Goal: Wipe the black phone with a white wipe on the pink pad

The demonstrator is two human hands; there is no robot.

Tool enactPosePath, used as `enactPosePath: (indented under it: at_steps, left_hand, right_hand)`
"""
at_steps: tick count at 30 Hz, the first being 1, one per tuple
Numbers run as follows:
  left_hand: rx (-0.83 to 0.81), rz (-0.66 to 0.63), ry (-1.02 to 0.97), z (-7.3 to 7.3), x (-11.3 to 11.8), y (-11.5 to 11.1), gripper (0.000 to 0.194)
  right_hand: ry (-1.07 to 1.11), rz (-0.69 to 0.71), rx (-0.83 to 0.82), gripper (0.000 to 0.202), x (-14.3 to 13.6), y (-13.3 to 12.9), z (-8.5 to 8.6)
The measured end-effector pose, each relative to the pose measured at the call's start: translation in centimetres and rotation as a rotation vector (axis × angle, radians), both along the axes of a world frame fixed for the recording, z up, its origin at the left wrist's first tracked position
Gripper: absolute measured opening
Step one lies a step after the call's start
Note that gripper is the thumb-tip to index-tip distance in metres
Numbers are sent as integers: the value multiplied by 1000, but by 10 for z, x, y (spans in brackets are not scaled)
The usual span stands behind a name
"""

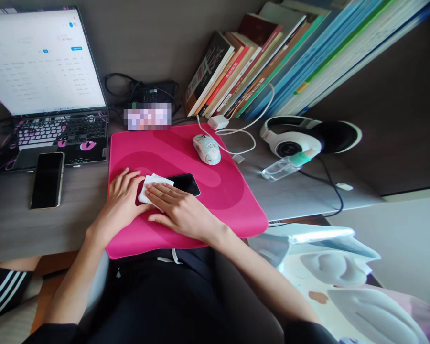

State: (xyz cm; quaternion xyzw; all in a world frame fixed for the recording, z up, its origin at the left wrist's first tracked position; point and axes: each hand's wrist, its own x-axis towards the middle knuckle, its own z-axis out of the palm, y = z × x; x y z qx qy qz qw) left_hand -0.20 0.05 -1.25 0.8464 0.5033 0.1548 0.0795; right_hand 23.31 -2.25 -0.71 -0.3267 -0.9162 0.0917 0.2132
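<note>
A black-screened smartphone lies flat on the pink desk mat. A folded white tissue covers its left part. My right hand presses the tissue onto the screen, its fingers lying together over the tissue and the thumb apart below. At the phone's left end, my left hand curves around the edge, fingers on the far side and thumb on the near side, steadying it. The phone's left end is hidden by the tissue and my hands.
A mouse sits on the mat's far side by a white charger. Headphones and a clear spray bottle lie to the right. Books lean behind. At left are an open laptop and another phone.
</note>
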Motion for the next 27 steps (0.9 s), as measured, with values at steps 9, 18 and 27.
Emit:
enactPosePath:
  at_steps: [9,18,27]
  left_hand:
    - [-28,-12,56,2,-2,1,66]
    - [-57,-8,39,14,2,-3,64]
    - [-90,-3,51,21,4,-4,66]
  right_hand:
    - [14,81,32,53,20,-8,1]
    - [-17,-69,41,45,58,-21,10]
    - [-48,-250,10,45,79,-16,10]
